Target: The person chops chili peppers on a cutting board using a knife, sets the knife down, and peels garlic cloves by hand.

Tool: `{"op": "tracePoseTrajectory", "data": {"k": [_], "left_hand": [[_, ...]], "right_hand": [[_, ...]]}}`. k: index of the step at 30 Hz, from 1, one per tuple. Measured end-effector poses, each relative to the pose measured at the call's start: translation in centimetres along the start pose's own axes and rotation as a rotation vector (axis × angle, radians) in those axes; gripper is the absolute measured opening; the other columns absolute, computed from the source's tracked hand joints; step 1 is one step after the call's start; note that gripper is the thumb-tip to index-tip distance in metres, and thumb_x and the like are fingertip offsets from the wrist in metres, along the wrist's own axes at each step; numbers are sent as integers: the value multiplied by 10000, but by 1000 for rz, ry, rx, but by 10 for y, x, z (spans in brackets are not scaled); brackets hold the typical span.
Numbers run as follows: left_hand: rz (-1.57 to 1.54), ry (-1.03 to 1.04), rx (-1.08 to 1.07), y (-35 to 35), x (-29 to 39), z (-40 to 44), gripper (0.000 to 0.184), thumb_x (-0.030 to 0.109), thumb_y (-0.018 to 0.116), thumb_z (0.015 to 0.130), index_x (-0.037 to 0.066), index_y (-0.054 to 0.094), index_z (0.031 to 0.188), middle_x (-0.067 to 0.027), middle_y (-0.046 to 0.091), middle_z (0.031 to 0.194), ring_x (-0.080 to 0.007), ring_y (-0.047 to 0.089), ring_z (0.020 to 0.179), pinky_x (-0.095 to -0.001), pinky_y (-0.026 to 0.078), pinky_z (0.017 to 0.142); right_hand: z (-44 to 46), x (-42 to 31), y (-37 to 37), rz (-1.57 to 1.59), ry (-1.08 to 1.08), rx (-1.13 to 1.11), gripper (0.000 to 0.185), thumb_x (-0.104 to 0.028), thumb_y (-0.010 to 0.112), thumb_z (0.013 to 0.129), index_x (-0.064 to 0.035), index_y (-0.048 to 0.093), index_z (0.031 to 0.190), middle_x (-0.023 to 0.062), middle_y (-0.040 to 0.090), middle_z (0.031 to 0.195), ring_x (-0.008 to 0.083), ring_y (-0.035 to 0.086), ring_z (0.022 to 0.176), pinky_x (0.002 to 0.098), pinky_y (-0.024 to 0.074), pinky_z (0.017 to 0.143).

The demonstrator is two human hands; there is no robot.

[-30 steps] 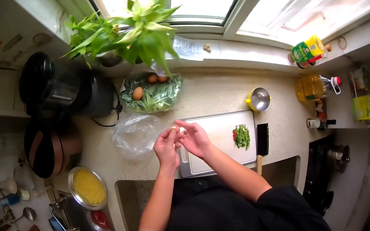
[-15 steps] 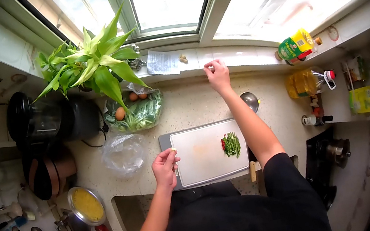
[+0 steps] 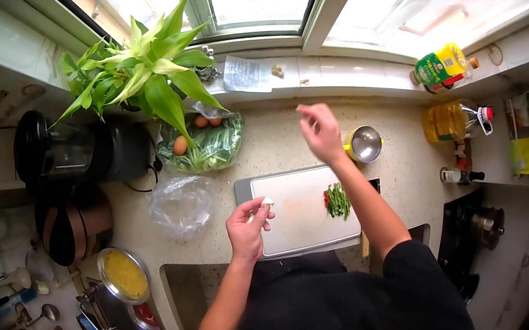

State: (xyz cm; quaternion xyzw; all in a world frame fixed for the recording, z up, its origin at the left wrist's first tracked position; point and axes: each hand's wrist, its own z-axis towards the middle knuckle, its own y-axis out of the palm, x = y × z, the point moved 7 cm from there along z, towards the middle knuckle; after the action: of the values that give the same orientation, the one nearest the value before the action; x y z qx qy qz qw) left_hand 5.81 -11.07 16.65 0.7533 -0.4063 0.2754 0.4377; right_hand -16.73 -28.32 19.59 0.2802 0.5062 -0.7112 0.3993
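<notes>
A person in black (image 3: 322, 302) works at a kitchen counter (image 3: 274, 139) below a bright window, the two hands now well apart. The left hand (image 3: 246, 231) holds a small white piece (image 3: 267, 202), perhaps garlic, pinched between thumb and fingers above the left part of the cutting board (image 3: 295, 223); the grip is narrow, with no gap showing around it.

The right hand (image 3: 320, 131), which a second ago met the left over the board and then reached to the sill (image 3: 336, 68), has drawn back over the counter, just beside a metal cup (image 3: 367, 144). Its fingers are loosely curled, neither spread nor clenched; whether anything sits between them, I cannot tell.

The change shows on the sill: a small pale scrap (image 3: 304, 81) now lies to the right of an older cluster of bits (image 3: 277, 71), near the paper (image 3: 246, 75). It looks as though the right hand has just left it there, which would mean that some of the waste is off the piece and kept clear of the board.

Chopped greens (image 3: 337, 202), with red bits at their left, rest on the board's right side. Beside them, the right forearm (image 3: 372, 199) partly hides a knife (image 3: 364, 244).
</notes>
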Motion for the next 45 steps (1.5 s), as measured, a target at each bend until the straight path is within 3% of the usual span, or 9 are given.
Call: {"op": "tracePoseTrajectory", "data": {"k": [2,4,9,15,18,28,31,45], "left_hand": [[56,22,-28,2,2,-2,189,-3,688,915,-13,679,1104,-92,710,941,-132,679,767,-197,478,534],[115,29,-67,3,6,-4,205,1,698,906,-21,689,1109,-87,708,928,-126,673,764,-198,471,531],[192,-7,-131,-3,9,-13,238,21,712,900,-17,699,1134,-70,708,920,-94,642,719,-187,442,518],[-22,-167,-204,-8,1,-26,193,80,683,942,-10,685,1113,-65,693,878,-87,612,677,-177,426,500],[-73,-200,-225,-13,1,-30,160,103,672,957,-2,685,1077,-58,690,869,-82,613,688,-176,412,496],[-38,-169,-203,-35,9,-36,160,96,685,945,-5,699,1068,-45,692,851,-79,612,686,-175,405,509],[-43,-178,-204,-39,12,-38,158,94,682,946,-3,707,1068,-47,701,857,-82,628,700,-179,412,519],[-82,-204,-200,-40,12,-44,182,83,695,930,-1,718,1090,-69,731,931,-101,672,801,-187,403,520]], "right_hand": [[-47,-51,10,227,-5,-252,202,-53,701,848,-57,721,1049,63,620,890,142,586,715,258,471,611],[-87,-83,18,379,101,-398,260,-83,739,848,-73,730,1107,55,614,888,127,588,725,251,464,602],[-132,-111,18,418,127,-317,240,-23,762,838,-49,734,1075,42,652,864,99,555,684,231,444,582],[-151,-126,20,410,220,-220,103,-54,785,833,-26,713,902,37,655,821,90,546,682,234,424,578],[-156,-132,23,396,197,-248,108,-51,782,835,-27,720,920,36,655,816,89,546,676,234,431,580],[-157,-164,28,267,40,-248,111,10,741,819,-22,713,921,87,669,800,201,632,670,300,506,600],[-159,-167,32,228,-59,-228,132,33,729,831,-26,721,948,71,676,812,137,615,640,245,483,543],[-166,-174,31,270,62,-180,98,24,713,829,-21,711,916,63,672,786,100,575,584,231,454,511]]}}
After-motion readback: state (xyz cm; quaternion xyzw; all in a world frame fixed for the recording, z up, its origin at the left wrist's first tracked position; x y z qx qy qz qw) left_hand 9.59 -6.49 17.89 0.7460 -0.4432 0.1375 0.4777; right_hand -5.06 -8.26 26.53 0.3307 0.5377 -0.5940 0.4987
